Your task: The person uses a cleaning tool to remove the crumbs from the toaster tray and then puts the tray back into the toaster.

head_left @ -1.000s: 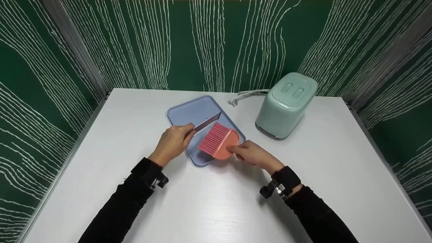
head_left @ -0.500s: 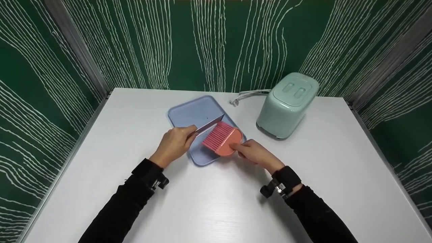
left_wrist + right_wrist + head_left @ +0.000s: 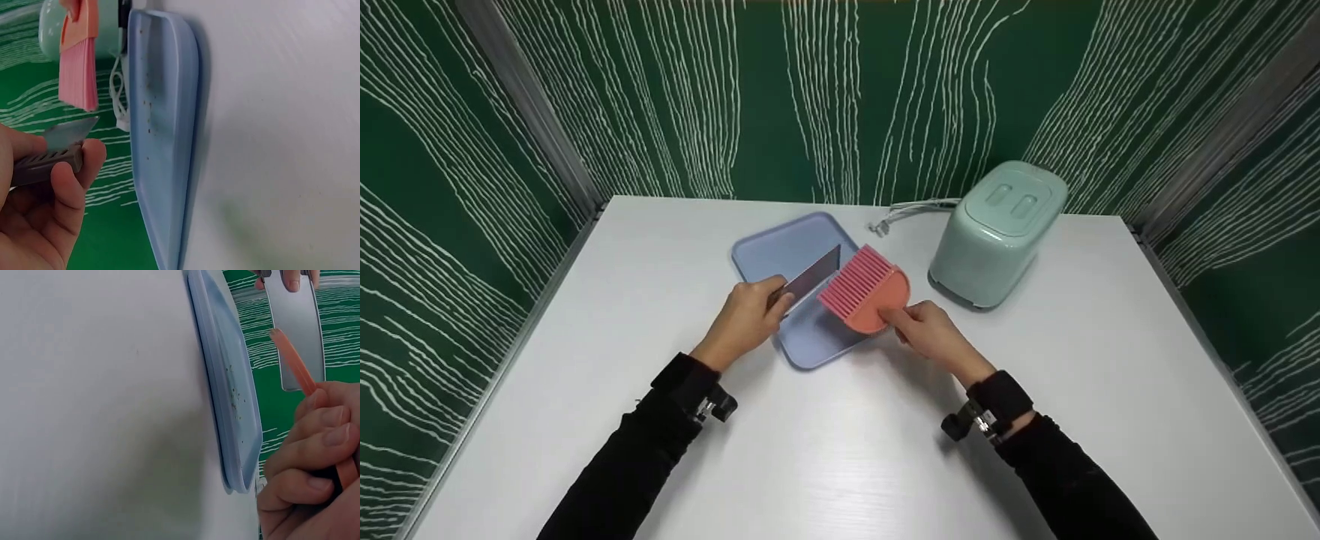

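My left hand (image 3: pixel 742 316) grips the dark end of a flat metal crumb tray (image 3: pixel 814 274), which has a raised rim in the right wrist view. It is tilted above a light blue tray (image 3: pixel 784 244) on the table. An orange cleaning brush (image 3: pixel 864 289) with pink bristles is pinched in my right hand (image 3: pixel 936 336). Its bristle tips point toward the crumb tray, with a small gap in the left wrist view. Small dark crumbs (image 3: pixel 234 396) lie scattered on the blue tray. The right hand partly hides the brush's grip.
A mint green toaster (image 3: pixel 997 232) stands on the white table (image 3: pixel 840 457) to the right of the blue tray. Its pale cord and plug (image 3: pixel 879 226) lie behind the tray. Green walls with white lines (image 3: pixel 757 97) enclose the back and sides.
The brush has risen and moved right, away from the crumb tray. The crumb tray has tipped so more of its flat face shows. Blue tray and toaster stay put.
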Demonstrator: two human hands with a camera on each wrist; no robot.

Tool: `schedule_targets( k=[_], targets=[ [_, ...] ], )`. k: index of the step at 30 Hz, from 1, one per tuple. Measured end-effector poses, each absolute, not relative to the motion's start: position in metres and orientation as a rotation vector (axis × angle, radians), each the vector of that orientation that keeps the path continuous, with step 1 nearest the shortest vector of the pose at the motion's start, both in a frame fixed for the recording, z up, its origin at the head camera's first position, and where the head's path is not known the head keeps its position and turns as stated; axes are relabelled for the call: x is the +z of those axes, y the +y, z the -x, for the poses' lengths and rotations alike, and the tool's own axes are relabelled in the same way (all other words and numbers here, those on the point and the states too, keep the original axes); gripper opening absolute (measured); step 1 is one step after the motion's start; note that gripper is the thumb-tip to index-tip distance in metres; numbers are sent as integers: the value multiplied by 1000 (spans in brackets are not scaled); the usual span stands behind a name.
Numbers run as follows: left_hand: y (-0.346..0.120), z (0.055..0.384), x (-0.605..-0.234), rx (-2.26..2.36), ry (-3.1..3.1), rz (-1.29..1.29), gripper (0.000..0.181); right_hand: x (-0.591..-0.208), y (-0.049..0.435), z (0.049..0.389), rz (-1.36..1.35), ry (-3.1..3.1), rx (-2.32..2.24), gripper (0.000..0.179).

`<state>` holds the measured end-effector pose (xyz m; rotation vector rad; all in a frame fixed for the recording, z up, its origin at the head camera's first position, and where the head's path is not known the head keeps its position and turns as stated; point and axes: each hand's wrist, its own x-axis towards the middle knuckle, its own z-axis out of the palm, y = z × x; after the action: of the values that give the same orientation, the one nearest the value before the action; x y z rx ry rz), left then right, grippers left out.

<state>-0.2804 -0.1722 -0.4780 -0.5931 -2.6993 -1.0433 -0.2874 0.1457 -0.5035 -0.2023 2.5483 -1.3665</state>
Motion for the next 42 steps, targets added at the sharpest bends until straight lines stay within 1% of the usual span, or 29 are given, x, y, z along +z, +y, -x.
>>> schedule_targets(
  k=[5, 10, 13, 16, 21, 28, 37, 42],
  targets=[
    [-171, 281, -478, -1248, -2739, 560, 25, -499, 137, 285, 269, 2614, -1478, 57],
    [-172, 281, -477, -1323, -2776, 519, 26, -494, 128, 280, 353, 2621, -1536, 56],
    [-172, 281, -477, -1360, -2805, 494, 21, -492, 123, 277, 411, 2627, -1528, 56],
    [-170, 281, -476, -1376, -2833, 472, 11, -493, 119, 275, 481, 2630, -1506, 57],
    [-167, 281, -474, -1373, -2849, 456, 21, -494, 114, 274, 545, 2649, -1478, 57],
    [-167, 280, -473, -1378, -2830, 460, 25, -496, 115, 278, 440, 2727, -1465, 58],
    [-171, 278, -473, -1353, -2813, 467, 15, -506, 132, 287, 241, 2822, -1423, 60],
    [-171, 277, -471, -1271, -2790, 520, 14, -509, 139, 289, 200, 2900, -1366, 60]
  ],
)
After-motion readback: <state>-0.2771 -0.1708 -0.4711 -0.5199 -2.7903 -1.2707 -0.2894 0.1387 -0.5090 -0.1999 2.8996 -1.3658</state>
